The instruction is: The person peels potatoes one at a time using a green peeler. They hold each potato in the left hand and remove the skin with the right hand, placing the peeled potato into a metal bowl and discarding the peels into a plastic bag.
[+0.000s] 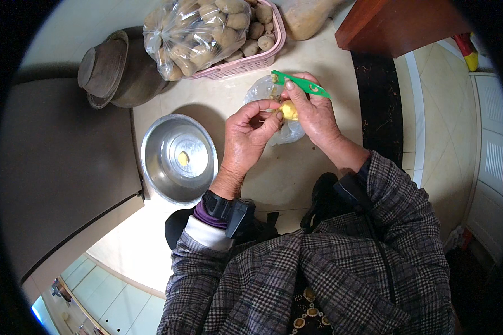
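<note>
My right hand (314,109) holds a green peeler (302,85) between thumb and fingers, together with a peeled yellow potato (289,110) lower in the palm. My left hand (251,130) has its thumb and index fingertips pinched at the potato's left side; whether a bit of peel is between them cannot be told. Beneath both hands lies a clear plastic bag (288,133) with some peelings in it, partly hidden by the fingers. To the left, a steel basin (155,176) stands on the floor with one peeled yellow piece (183,158) on its bottom.
A pink plastic basket (245,66) of unpeeled potatoes stands beyond the hands, a clear bag of potatoes (201,37) resting on it. Dark pots (134,75) sit at the upper left beside a dark cabinet (71,142). A reddish-brown wooden edge (394,25) juts in at the upper right.
</note>
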A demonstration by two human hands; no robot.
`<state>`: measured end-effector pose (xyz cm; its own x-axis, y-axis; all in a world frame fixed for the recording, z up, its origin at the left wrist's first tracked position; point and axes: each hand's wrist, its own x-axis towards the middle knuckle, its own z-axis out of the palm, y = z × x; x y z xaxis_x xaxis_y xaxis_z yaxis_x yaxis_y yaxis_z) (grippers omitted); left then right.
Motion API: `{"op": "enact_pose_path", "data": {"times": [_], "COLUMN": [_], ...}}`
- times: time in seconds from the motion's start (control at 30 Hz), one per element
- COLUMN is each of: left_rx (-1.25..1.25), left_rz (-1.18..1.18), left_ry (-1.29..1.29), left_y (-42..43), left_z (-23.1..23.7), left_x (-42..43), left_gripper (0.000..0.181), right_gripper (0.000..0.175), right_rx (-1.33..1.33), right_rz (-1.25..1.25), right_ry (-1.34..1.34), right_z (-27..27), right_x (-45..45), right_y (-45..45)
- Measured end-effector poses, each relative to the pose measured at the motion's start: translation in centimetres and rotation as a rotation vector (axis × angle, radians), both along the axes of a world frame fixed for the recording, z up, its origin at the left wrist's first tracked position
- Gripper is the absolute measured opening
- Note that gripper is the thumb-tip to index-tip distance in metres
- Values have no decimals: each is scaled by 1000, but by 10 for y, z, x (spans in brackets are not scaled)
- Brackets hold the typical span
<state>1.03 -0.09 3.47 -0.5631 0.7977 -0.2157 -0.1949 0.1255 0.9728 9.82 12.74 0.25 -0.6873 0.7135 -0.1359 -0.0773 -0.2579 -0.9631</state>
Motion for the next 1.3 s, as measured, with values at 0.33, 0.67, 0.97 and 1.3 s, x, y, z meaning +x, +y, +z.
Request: {"op": "enact_pose_path", "data": {"times": [0.33,0.67,0.97,1.3], "left_rx": [4,-74,-85,20], "left_rz": [9,-33,43,-5], "left_ry": [325,646,753,-166], "left_y": [0,0,2,-4], "left_z": [8,14,7,-3], "left_x": [-1,0,6,-17], "left_gripper": [17,13,10,15], "right_gripper": [18,16,16,19], "right_rx": [-90,85,187,23], "right_rz": [-27,25,19,114], "right_ry": [-6,-87,-124,-48], "right_z": [1,-4,-4,2], "right_x": [-2,2,0,2], "right_y": [-6,-8,-7,-1]}}
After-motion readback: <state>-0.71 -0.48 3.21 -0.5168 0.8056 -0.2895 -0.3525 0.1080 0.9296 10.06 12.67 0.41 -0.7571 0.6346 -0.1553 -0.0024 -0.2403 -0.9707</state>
